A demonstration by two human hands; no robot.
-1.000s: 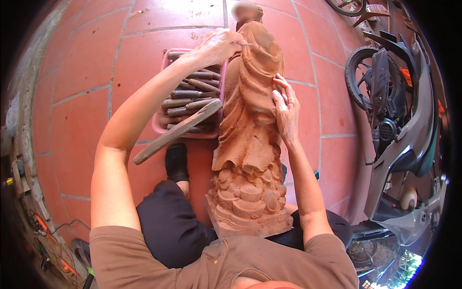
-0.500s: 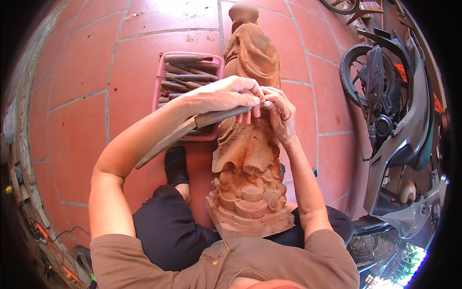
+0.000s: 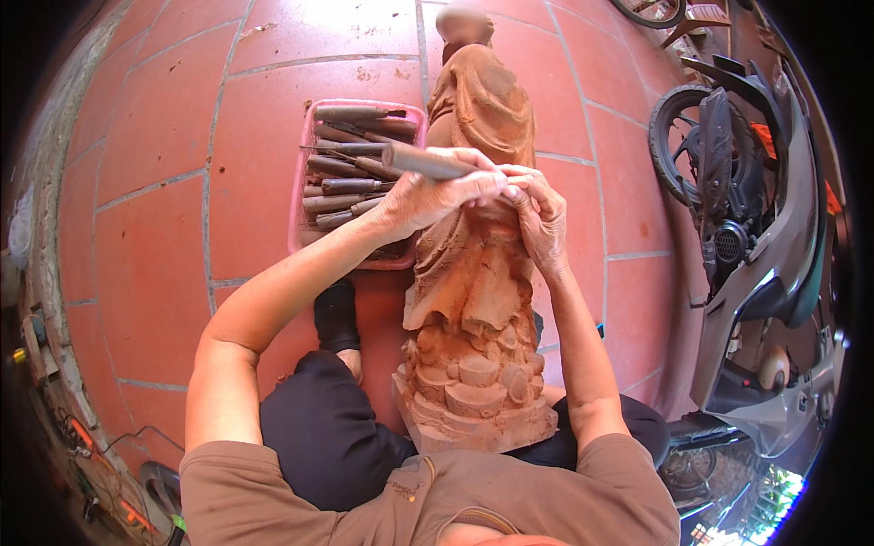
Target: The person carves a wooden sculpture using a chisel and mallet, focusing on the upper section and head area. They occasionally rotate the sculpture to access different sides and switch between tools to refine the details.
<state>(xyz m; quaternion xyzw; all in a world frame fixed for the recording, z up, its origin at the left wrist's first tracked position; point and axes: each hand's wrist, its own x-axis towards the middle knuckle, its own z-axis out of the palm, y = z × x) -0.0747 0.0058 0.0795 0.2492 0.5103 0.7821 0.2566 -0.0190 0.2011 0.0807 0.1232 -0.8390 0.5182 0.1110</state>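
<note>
A carved brown wooden statue (image 3: 469, 300) lies lengthwise in front of me, its base close to my body and its head far off. My left hand (image 3: 451, 187) is closed on a wooden-handled tool (image 3: 423, 162) above the statue's middle. The handle's rounded end points left, over the tray; the tool's working end is hidden by my fingers. My right hand (image 3: 539, 214) is closed just to the right, its fingertips meeting those of the left hand over the carving. What the right fingers pinch, if anything, is hidden.
A pink plastic tray (image 3: 391, 264) full of wooden-handled carving tools (image 3: 350, 187) stands left of the statue. A partly stripped grey motorbike (image 3: 765, 300) is at the right on the red tiled floor (image 3: 150, 246). Cables and tools (image 3: 100, 464) lie along the left wall.
The long handle that slanted down to the left below my left wrist has swung up and now shows shorter above the hand. My right hand stays nearly in place.
</note>
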